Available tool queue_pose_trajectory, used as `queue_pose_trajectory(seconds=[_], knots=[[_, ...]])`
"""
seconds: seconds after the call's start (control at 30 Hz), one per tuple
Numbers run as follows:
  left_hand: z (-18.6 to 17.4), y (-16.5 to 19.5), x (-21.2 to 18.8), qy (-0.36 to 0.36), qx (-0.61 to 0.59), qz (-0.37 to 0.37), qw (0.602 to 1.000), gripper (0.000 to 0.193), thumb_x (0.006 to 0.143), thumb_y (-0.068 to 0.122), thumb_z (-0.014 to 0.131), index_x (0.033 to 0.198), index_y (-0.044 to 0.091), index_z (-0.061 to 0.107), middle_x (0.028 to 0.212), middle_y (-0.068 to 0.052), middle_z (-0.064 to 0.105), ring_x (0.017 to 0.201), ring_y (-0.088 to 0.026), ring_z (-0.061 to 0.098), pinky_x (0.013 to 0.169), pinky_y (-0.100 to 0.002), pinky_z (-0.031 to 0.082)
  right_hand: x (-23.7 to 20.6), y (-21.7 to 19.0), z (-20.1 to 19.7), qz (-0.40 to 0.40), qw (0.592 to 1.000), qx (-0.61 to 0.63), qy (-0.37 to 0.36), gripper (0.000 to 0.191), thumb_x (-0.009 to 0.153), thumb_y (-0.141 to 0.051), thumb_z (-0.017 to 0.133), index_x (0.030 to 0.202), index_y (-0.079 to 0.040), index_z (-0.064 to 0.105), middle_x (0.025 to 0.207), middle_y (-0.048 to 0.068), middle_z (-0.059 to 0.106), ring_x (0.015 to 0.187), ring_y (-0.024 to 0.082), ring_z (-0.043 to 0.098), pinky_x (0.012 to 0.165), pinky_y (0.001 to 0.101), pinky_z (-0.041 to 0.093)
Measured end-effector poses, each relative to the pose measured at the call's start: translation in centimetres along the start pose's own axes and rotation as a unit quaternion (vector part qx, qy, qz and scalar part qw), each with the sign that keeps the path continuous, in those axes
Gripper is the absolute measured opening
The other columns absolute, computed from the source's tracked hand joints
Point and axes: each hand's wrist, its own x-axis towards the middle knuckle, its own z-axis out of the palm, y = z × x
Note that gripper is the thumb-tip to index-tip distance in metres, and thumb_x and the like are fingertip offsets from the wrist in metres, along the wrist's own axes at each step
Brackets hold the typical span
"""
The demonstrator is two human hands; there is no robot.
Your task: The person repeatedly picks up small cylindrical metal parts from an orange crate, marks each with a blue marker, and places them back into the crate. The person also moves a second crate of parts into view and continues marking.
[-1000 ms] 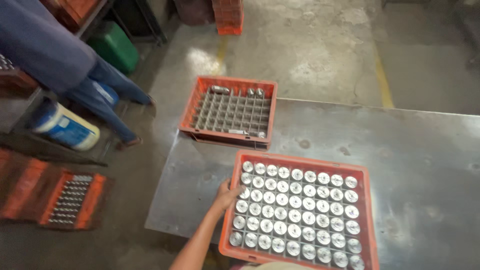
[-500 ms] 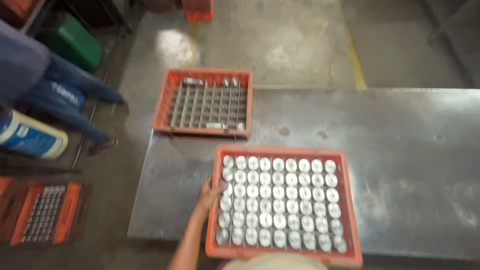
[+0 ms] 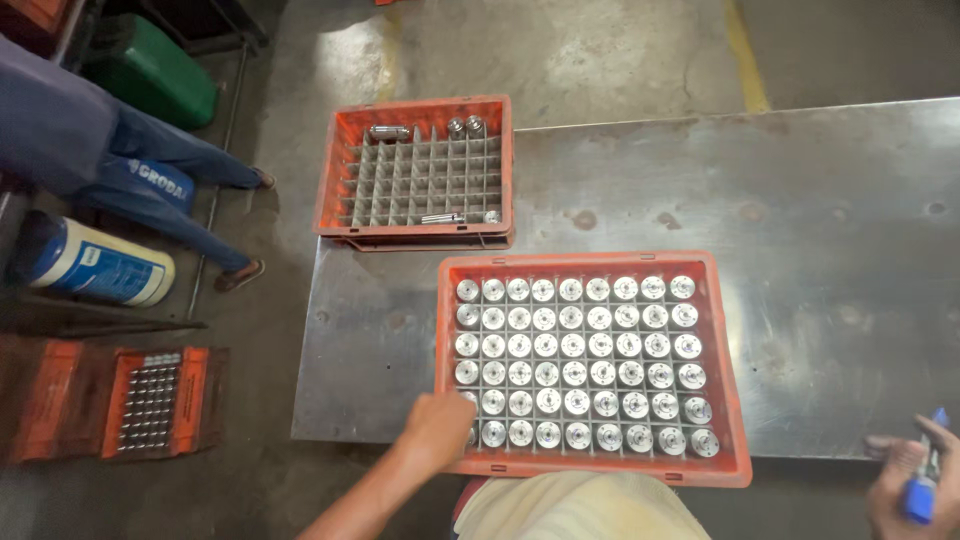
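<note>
Head view: left hand (image 3: 437, 428) curled over near-left corner of full crate (image 3: 590, 366), grip unclear; right hand (image 3: 910, 477) closed around blue pen (image 3: 925, 478). Two crates on table (image 3: 800, 200).

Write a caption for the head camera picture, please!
Left hand grips a full orange crate of metal cylinders; right hand holds a blue marker.
</note>
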Motion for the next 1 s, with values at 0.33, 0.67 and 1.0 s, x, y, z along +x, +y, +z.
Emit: queue_pose_trajectory(seconds=[0.33,0.67,1.0], knots=[[6.2,-0.3,0.1,0.066,0.030,-0.020,0.997,0.008,0.078,0.008,0.068,0.077,0.005,0.075,0.080,-0.020,0.073,0.075,-0.036,0.074,0.062,-0.049,0.058,-6.2,-16.4,6.9,-0.155,0.925,0.299,-0.175,0.024,0.095,-0.022,0.061,0.106,-0.006,0.075,0.084,0.010,0.073,0.073,0.019,0.071,0.067,0.0308,0.055],[-7.8,-2.6,-4.8,0.048,-0.370,-0.003,0.928,0.062,0.063,0.027,0.089,0.117,0.011,0.063,0.101,-0.018,0.076,0.093,-0.034,0.072,0.080,-0.046,0.058,-5.8,-15.6,7.4,0.087,0.890,0.368,-0.257,0.027,0.102,-0.018,0.056,0.114,-0.003,0.075,0.074,0.008,0.076,0.067,0.011,0.068,0.062,0.0265,0.053],[7.2,7.4,3.0,0.225,-0.703,-0.078,0.670,0.033,0.095,0.027,0.071,0.119,0.010,0.056,0.101,-0.006,0.067,0.087,-0.014,0.060,0.071,-0.031,0.052,-5.2,-16.9,6.5,0.055,0.923,0.326,-0.197,0.028,0.098,-0.015,0.064,0.121,-0.001,0.068,0.092,0.007,0.072,0.075,0.010,0.064,0.066,0.0236,0.050]])
